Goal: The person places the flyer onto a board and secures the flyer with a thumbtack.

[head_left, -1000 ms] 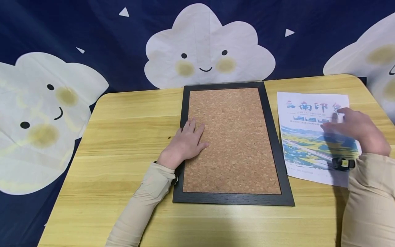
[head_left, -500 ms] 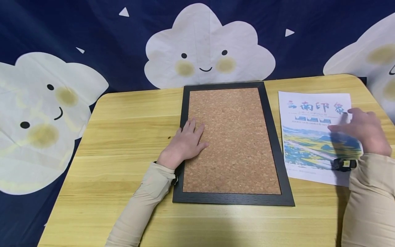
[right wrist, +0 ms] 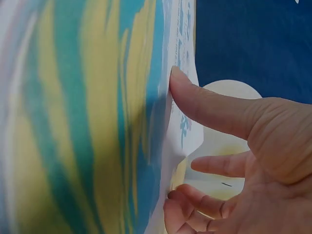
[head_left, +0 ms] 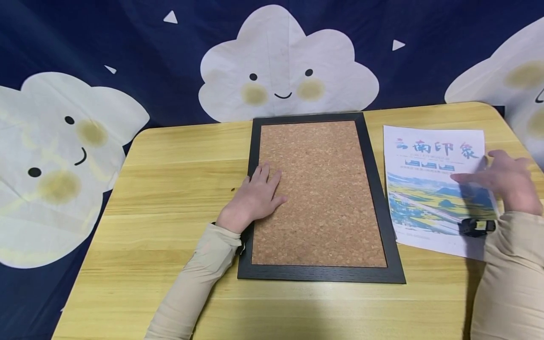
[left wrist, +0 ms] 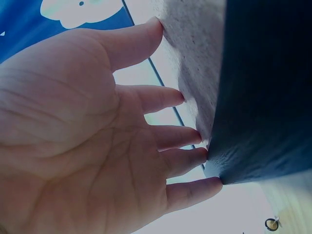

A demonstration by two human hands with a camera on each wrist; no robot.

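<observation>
Lying at the right of the frame, the poster (head_left: 437, 184) is looking thin, floppy and tearable; its right edge, where the right hand (head_left: 507, 182) is pinching, seems best. The left hand (head_left: 255, 198) is pressing flat-fingered on the corkboard (head_left: 323, 198).

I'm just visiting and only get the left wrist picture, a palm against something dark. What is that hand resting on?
Observer: The left hand lies flat on a cork board in a black frame, on a wooden table.
Operator: And the other hand?
Observer: The right hand is at the right edge of a printed poster beside the board.
Operator: Is it gripping the poster?
Observer: The right wrist view shows the thumb pressed on the printed side, with the fingers curling at the sheet's edge.
</observation>
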